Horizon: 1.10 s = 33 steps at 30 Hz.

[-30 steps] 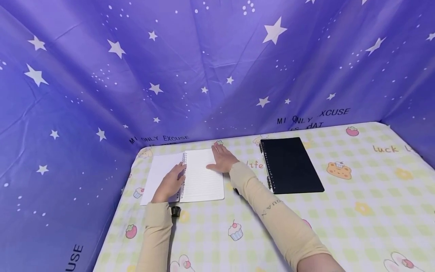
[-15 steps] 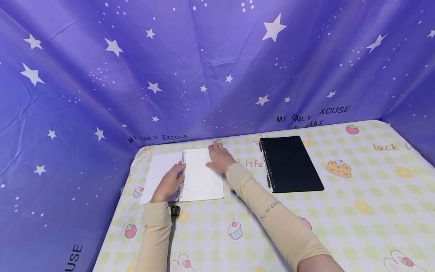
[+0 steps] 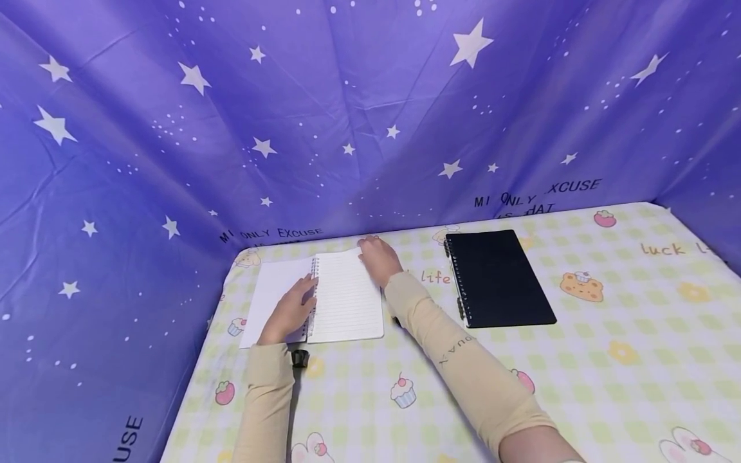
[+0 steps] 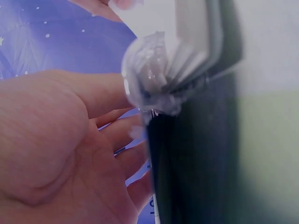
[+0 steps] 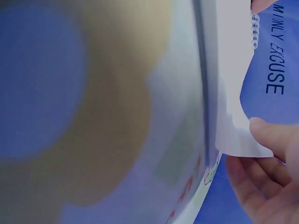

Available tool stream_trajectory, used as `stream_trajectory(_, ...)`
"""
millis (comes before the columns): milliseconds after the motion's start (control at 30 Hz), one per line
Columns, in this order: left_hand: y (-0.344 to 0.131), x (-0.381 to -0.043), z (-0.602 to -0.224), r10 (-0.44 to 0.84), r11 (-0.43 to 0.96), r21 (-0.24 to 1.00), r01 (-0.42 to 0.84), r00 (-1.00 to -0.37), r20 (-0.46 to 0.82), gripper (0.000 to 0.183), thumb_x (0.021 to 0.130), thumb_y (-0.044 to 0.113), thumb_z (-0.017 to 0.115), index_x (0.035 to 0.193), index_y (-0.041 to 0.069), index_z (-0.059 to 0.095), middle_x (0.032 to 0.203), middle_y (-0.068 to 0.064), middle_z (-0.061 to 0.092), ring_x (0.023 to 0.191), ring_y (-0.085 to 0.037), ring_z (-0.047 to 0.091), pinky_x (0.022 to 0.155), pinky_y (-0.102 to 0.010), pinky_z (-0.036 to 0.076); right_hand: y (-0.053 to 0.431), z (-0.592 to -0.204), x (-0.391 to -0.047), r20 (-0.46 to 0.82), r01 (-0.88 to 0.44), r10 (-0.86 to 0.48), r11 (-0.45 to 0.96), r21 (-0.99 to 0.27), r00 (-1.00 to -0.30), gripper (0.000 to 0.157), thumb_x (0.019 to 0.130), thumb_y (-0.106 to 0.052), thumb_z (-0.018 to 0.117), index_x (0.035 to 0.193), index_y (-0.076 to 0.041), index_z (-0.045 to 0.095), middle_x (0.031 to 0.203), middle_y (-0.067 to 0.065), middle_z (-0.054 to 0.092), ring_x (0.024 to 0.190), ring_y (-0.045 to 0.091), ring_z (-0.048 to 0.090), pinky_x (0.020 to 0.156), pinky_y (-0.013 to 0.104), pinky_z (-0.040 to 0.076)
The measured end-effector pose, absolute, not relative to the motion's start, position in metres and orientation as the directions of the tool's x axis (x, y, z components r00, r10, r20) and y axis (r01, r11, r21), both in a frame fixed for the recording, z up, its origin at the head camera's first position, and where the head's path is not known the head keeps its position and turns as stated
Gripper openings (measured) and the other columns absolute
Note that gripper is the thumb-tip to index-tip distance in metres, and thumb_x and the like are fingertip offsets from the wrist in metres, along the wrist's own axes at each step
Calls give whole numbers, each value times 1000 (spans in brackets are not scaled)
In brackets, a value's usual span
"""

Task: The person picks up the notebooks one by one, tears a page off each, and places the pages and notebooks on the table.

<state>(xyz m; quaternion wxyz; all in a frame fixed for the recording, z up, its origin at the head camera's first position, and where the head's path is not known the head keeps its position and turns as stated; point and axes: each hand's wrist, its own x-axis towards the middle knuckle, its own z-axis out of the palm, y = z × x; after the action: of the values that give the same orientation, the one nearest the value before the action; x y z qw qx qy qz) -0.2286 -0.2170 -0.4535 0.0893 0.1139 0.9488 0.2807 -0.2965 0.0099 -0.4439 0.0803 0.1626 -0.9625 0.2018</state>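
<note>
Open ring-bound notebook (image 3: 347, 312) with white paper and clear plastic rings (image 3: 315, 267) lies flat on the desk (image 3: 347, 399), which is covered by a pale green-and-white checked cloth printed with cupcakes, strawberries and bears. Its left side shows a plain white sheet (image 3: 276, 280); the right side carries fine ruled lines.

The notebook sits beneath and between both hands. The left hand (image 3: 287, 311) rests over the plain sheet with its fingers extended and relaxed, touching the rings and clasping nothing. The right hand (image 3: 381, 260) is at the far right corner, pinching the corner of a white page (image 5: 233, 107) between thumb and fingers; that page bends upward there. Both arms wear beige sleeves (image 3: 457, 354).

Well apart to the right lies a closed black ring-bound notebook (image 3: 500, 280).

Behind hangs a purple fabric backdrop (image 3: 370, 96) with white stars, where "MI ONLY EXCUSE" can be read. The cloth bears "life" near the right wrist and "luck" farther right. Dark letters on the right sleeve are too distorted to make out.
</note>
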Motion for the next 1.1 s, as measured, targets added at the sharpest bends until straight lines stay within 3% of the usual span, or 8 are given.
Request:
stream_trajectory(133,-217,-228,-453,265,817,552,167,-959,-102,50,101,8,50,149,-2,40,160,-20,27,149,-39,20,122,-53,18,6,-442,-293,242,-304,-227,883,-358,-943,14,93,-16,69,101,-6,75,101,10,74,93,27,70,79,38,59)
stream_trajectory(300,-219,-226,-451,273,831,527,179,-956,-105,51,102,8,48,150,-3,37,160,-22,25,149,-40,20,122,-53,18,2,-437,-286,233,-311,-241,886,-343,-942,18,96,-21,65,97,-9,78,97,7,76,88,25,71,75,38,59)
stream_trajectory(533,-216,-229,-446,342,850,458,259,-934,-106,64,103,8,46,157,-3,14,161,-24,23,147,-42,25,122,-51,19,2,-431,-273,254,-393,-325,872,-292,-911,22,99,-8,57,91,-6,78,91,11,75,78,24,67,64,41,59)
stream_trajectory(633,-216,-234,-442,357,860,426,281,-928,-108,65,102,7,46,155,-7,13,158,-27,27,144,-45,29,121,-53,22,2,-429,-268,269,-428,-359,862,-272,-894,23,97,-2,58,86,-7,77,87,9,75,73,22,67,59,41,58)
stream_trajectory(900,-223,-247,-434,439,869,299,394,-893,-97,60,98,1,49,153,-7,26,146,-27,43,132,-49,40,113,-61,32,-3,-422,-253,292,-510,-435,814,-278,-852,24,95,3,57,84,-4,77,87,12,75,81,27,72,69,40,60)
stream_trajectory(1100,-220,-251,-429,410,897,244,369,-900,-145,62,97,6,53,154,0,29,141,-24,48,127,-46,43,102,-59,37,-8,-420,-245,294,-562,-483,757,-334,-825,24,95,2,58,79,-2,76,81,13,73,75,25,70,71,36,60)
